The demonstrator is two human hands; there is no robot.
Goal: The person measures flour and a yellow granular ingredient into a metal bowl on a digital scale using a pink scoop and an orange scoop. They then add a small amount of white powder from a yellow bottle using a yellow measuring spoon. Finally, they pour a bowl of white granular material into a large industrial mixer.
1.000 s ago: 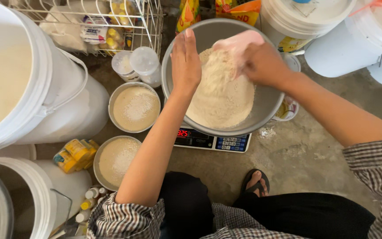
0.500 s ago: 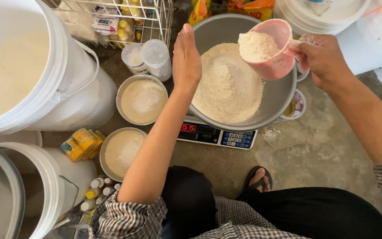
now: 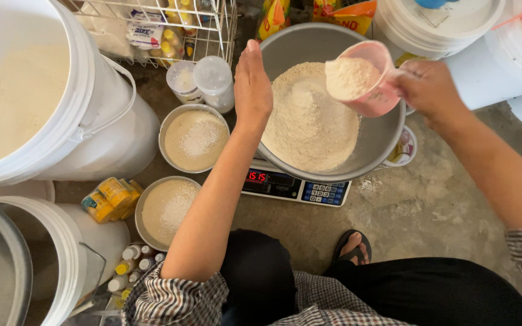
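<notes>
Right hand (image 3: pixel 428 90) clamped on pink scoop (image 3: pixel 367 81) heaped with flour, held over steel mixing bowl (image 3: pixel 388 142). Left hand (image 3: pixel 252 84) flat, fingers together, resting on bowl's rim above digital scale (image 3: pixel 297 186).

Grey concrete floor (image 3: pixel 436 211), flour-dusted, white wire rack (image 3: pixel 152 24), soft daylight

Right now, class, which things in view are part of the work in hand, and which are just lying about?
In use: right hand, pink scoop of flour, metal bowl, scale, left hand on the bowl's rim.

Lying about: two small metal bowls, white bucket, wire rack, yellow packets.
</notes>
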